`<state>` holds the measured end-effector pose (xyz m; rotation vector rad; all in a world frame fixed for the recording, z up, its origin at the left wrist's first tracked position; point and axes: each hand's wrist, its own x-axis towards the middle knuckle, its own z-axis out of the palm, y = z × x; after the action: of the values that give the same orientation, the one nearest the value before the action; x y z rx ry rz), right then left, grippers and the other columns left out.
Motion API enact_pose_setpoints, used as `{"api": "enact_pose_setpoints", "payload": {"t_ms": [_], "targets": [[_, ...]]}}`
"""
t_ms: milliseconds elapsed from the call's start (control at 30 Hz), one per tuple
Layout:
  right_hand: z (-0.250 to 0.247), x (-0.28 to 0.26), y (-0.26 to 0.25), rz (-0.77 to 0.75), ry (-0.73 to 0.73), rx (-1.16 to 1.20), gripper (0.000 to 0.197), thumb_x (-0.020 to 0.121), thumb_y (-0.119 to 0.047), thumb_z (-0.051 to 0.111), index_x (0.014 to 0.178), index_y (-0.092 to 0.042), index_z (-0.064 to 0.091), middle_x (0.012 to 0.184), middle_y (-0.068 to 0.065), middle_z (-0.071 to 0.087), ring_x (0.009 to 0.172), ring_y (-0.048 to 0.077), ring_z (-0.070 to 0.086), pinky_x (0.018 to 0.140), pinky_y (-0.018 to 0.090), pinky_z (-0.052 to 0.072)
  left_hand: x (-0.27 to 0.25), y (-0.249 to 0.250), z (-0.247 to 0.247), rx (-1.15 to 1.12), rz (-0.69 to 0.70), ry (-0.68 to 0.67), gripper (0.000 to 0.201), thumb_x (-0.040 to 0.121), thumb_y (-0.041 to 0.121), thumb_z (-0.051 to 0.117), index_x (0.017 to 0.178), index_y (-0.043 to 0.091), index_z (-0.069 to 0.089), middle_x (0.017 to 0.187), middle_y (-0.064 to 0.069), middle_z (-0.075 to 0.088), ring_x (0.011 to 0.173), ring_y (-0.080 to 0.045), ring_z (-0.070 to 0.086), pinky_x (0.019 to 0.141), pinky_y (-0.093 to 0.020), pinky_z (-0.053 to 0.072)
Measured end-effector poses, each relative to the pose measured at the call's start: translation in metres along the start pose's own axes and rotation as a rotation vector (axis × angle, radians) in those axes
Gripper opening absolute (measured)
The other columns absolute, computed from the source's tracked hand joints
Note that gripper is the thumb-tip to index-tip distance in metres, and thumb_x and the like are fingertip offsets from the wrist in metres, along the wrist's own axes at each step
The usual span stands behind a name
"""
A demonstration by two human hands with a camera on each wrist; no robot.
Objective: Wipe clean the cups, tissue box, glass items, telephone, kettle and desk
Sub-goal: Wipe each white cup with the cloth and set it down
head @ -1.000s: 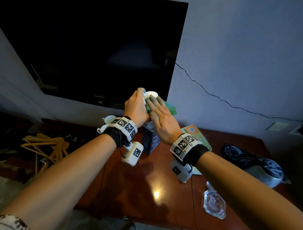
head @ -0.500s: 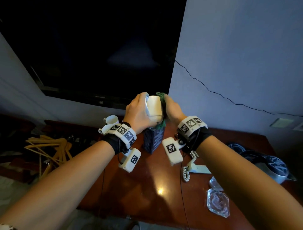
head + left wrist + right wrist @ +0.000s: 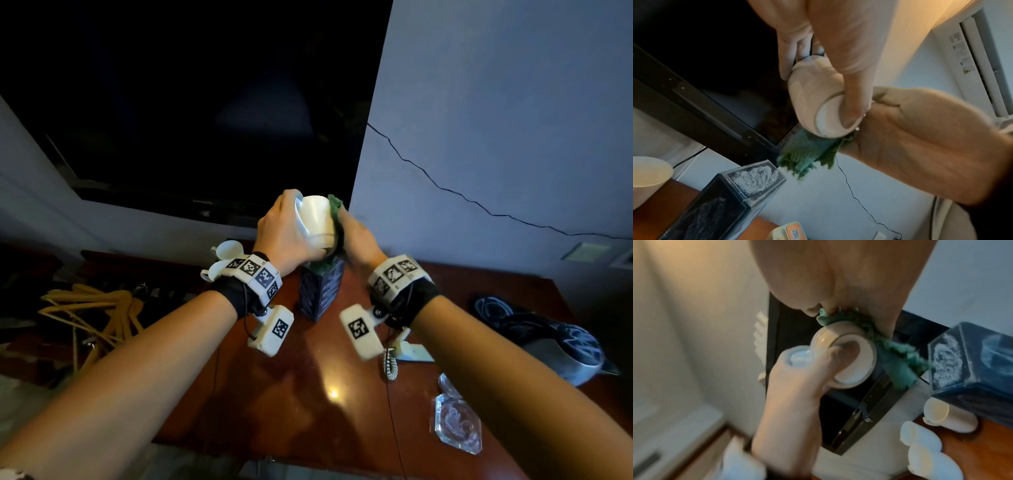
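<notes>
Head view: two hands (image 3: 322, 236), one cup (image 3: 315, 219).

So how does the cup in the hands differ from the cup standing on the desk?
The held cup is off the desk, upside down, base toward the camera; the desk cup rests on the wood, lying on its side. The left hand grips the held cup while the right hand presses a green cloth to it; nothing touches the desk cup. Both are white.

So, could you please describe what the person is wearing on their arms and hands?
Both forearms are bare. Each wrist has a black strap under a white band of square black-and-white markers, with a small white tagged box hanging below on a thin black cable: left hand, right hand.
</notes>
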<state>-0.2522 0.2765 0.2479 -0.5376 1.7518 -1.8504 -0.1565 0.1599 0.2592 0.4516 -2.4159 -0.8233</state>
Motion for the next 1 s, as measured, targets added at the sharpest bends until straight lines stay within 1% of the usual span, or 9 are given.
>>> {"api": "enact_pose_setpoints", "payload": {"t_ms": [67, 167, 300, 433, 600, 733, 800, 900, 1000], "targets": [[-0.006, 0.011, 0.002, 0.160, -0.022, 0.174, 0.034, 0.100, -0.044, 0.042, 0.104, -0.016, 0.062, 0.087, 0.007, 0.061, 0.081, 0.026, 0.056, 0.060, 0.032, 0.048, 0.003, -0.004, -0.002, -0.038, 0.033, -0.014, 0.088, 0.053, 0.036, 0.094, 0.124, 0.012, 0.048, 0.098, 0.002, 0.054, 0.091, -0.021, 0.054, 0.068, -0.027, 0.033], [-0.002, 0.026, 0.010, 0.223, -0.164, 0.369, 0.057, 0.100, -0.053, 0.036, 0.124, -0.007, 0.059, 0.110, 0.017, 0.062, 0.102, 0.036, 0.054, 0.083, 0.042, 0.043, 0.011, -0.008, -0.006, -0.111, 0.093, -0.030, 0.092, 0.051, 0.037, 0.096, 0.127, 0.014, 0.048, 0.097, 0.004, 0.054, 0.088, -0.020, 0.056, 0.067, -0.026, 0.036], [0.019, 0.036, 0.009, 0.226, -0.161, 0.629, 0.063, 0.100, -0.061, 0.033, 0.122, -0.009, 0.059, 0.115, 0.015, 0.065, 0.105, 0.032, 0.061, 0.091, 0.048, 0.047, 0.026, -0.023, -0.014, -0.148, 0.143, -0.081, 0.095, 0.053, 0.033, 0.097, 0.131, 0.013, 0.047, 0.115, -0.001, 0.055, 0.088, -0.021, 0.057, 0.069, -0.032, 0.047], [0.042, 0.050, 0.010, 0.212, -0.075, 0.498, 0.081, 0.087, -0.072, 0.041, 0.131, -0.007, 0.057, 0.132, 0.024, 0.058, 0.122, 0.040, 0.055, 0.107, 0.055, 0.039, 0.040, -0.056, -0.022, -0.175, 0.066, -0.096, 0.097, 0.054, 0.025, 0.097, 0.134, 0.013, 0.043, 0.116, -0.006, 0.059, 0.077, -0.019, 0.059, 0.066, -0.038, 0.052], [0.067, 0.070, 0.009, 0.173, 0.112, 0.296, 0.080, 0.088, -0.070, 0.045, 0.129, -0.003, 0.057, 0.128, 0.028, 0.059, 0.118, 0.044, 0.057, 0.103, 0.059, 0.043, 0.058, -0.088, -0.026, -0.185, 0.020, -0.120, 0.102, 0.051, 0.022, 0.096, 0.136, 0.016, 0.040, 0.120, -0.004, 0.058, 0.077, -0.020, 0.064, 0.068, -0.043, 0.057], [0.086, 0.085, 0.020, 0.048, 0.192, -0.015, 0.068, 0.087, -0.068, 0.040, 0.131, -0.018, 0.054, 0.119, 0.020, 0.064, 0.105, 0.037, 0.062, 0.086, 0.051, 0.051, 0.069, -0.112, -0.030, -0.181, -0.031, -0.145, 0.100, 0.053, 0.024, 0.096, 0.135, 0.016, 0.040, 0.115, -0.006, 0.059, 0.082, -0.023, 0.063, 0.072, -0.044, 0.056], [0.093, 0.087, 0.026, -0.010, 0.201, -0.227, 0.061, 0.090, -0.064, 0.036, 0.139, -0.029, 0.047, 0.124, 0.011, 0.062, 0.107, 0.028, 0.061, 0.091, 0.045, 0.051, 0.074, -0.122, -0.032, -0.174, -0.051, -0.150, 0.098, 0.054, 0.030, 0.096, 0.134, 0.015, 0.040, 0.117, -0.009, 0.060, 0.089, -0.028, 0.064, 0.075, -0.045, 0.056], [0.105, 0.081, 0.030, -0.116, 0.165, -0.502, 0.050, 0.105, -0.041, 0.030, 0.154, -0.030, 0.026, 0.138, -0.004, 0.051, 0.116, 0.008, 0.050, 0.093, 0.010, 0.036, 0.082, -0.134, -0.034, -0.161, -0.088, -0.147, 0.096, 0.058, 0.038, 0.094, 0.133, 0.013, 0.039, 0.130, -0.012, 0.057, 0.108, -0.036, 0.060, 0.084, -0.043, 0.053], [0.111, 0.080, 0.037, -0.206, 0.143, -0.613, 0.048, 0.106, -0.036, 0.032, 0.154, -0.029, 0.027, 0.151, -0.007, 0.039, 0.128, 0.002, 0.039, 0.100, 0.003, 0.026, 0.089, -0.145, -0.037, -0.141, -0.096, -0.131, 0.089, 0.063, 0.036, 0.092, 0.132, 0.010, 0.041, 0.133, -0.013, 0.054, 0.114, -0.037, 0.056, 0.084, -0.038, 0.046]]}}
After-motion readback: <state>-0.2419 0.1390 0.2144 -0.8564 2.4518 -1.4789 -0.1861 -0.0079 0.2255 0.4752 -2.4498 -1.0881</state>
